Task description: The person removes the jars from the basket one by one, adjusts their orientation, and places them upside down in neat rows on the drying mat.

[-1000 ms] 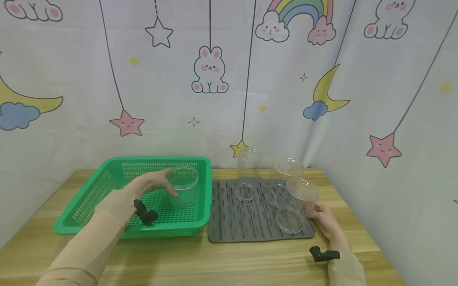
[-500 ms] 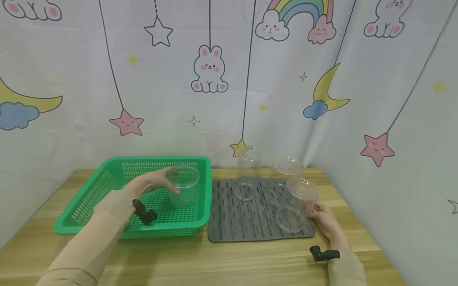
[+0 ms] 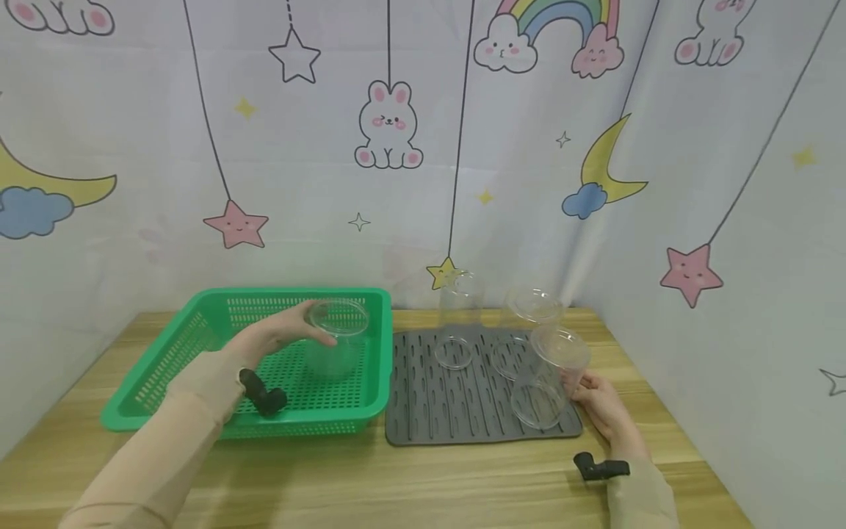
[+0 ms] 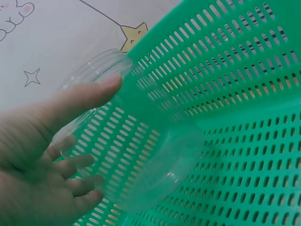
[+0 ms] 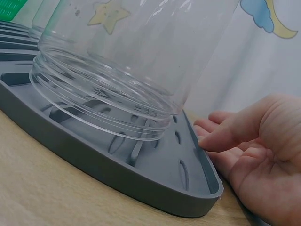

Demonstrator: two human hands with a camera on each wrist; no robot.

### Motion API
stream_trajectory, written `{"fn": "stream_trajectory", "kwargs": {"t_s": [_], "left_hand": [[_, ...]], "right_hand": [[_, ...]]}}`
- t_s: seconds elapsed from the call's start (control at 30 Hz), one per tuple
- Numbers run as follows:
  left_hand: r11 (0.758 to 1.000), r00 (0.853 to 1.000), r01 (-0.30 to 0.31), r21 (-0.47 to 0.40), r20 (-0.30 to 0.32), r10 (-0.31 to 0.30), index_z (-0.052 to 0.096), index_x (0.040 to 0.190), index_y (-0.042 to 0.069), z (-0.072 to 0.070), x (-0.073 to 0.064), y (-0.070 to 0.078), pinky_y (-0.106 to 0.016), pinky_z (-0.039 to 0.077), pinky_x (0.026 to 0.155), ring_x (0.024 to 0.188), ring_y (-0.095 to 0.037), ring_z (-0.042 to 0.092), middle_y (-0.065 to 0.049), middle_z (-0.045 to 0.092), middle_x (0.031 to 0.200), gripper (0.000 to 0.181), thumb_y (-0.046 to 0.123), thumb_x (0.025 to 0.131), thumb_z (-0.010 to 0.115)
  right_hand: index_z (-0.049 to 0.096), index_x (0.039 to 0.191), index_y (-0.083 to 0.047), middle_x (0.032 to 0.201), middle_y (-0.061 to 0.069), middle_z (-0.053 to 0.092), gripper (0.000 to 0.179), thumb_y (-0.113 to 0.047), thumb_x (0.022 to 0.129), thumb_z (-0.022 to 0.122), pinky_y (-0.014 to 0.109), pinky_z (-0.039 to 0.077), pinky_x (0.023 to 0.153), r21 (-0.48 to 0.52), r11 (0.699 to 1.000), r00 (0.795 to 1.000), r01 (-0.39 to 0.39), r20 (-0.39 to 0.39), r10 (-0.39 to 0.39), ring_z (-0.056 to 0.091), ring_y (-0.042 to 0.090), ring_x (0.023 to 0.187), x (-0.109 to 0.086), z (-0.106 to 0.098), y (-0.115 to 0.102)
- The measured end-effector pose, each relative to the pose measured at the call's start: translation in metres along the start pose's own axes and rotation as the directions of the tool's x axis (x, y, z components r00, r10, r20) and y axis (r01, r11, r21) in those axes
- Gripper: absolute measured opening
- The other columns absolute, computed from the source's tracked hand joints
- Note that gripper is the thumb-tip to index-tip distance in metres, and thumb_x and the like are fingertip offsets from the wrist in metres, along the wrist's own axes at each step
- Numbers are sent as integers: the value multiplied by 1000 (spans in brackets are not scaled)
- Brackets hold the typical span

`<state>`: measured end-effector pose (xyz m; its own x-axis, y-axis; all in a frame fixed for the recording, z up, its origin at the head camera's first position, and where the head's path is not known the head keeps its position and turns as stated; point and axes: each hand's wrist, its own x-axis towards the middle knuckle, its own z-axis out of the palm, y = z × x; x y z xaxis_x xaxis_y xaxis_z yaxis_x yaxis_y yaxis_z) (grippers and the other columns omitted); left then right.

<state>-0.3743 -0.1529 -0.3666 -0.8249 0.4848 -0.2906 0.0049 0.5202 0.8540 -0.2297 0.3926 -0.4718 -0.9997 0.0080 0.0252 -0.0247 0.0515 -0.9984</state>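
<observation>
Inside the green basket, my left hand grips a clear plastic jar, thumb on the near side and fingers round the other side. The left wrist view shows this jar tilted, its ridged rim by the thumb. Whether its base touches the basket floor, I cannot tell. My right hand rests at the right edge of the grey drying mat, fingers loosely curled and thumb touching the mat's rim. Beside it stands a clear jar, ridged mouth down on the mat.
Two more clear containers stand towards the back of the mat: a narrow one on the left and a wider one on the right. Basket and mat sit side by side on a wooden table. A printed curtain hangs behind.
My left hand and the jar it grips have risen slightly in the basket, and the jar's rim has tipped a little. The right hand has stayed at the mat's edge.
</observation>
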Motion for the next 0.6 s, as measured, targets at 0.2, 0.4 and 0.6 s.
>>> {"fn": "stream_trajectory", "kwargs": {"t_s": [0.2,0.4,0.6], "left_hand": [[999,1000,-12,-52,-29,11,4,158,8,-4,-7,3,-69,12,115,145,-52,8,-29,6,159,105,20,83,78],[993,997,-59,-98,-52,54,0,157,8,-10,-18,7,-67,12,116,146,-49,9,-23,6,162,104,20,86,75],[979,983,-129,-158,-153,104,0,158,9,-10,-25,10,-62,14,118,148,-44,11,-17,7,164,103,16,86,73]], "right_hand": [[60,105,-26,100,-25,66,46,15,85,51,10,46,83,17,1000,1000,-1,5,1,58,-11,99,-1,2,-3],[62,103,-27,99,-24,66,45,14,87,53,11,47,85,14,1000,1000,-4,-2,4,58,-10,99,-1,1,-3],[64,110,-16,96,-22,67,41,15,87,49,11,49,85,30,999,1000,-10,-18,11,60,-8,97,-2,2,-6]]}}
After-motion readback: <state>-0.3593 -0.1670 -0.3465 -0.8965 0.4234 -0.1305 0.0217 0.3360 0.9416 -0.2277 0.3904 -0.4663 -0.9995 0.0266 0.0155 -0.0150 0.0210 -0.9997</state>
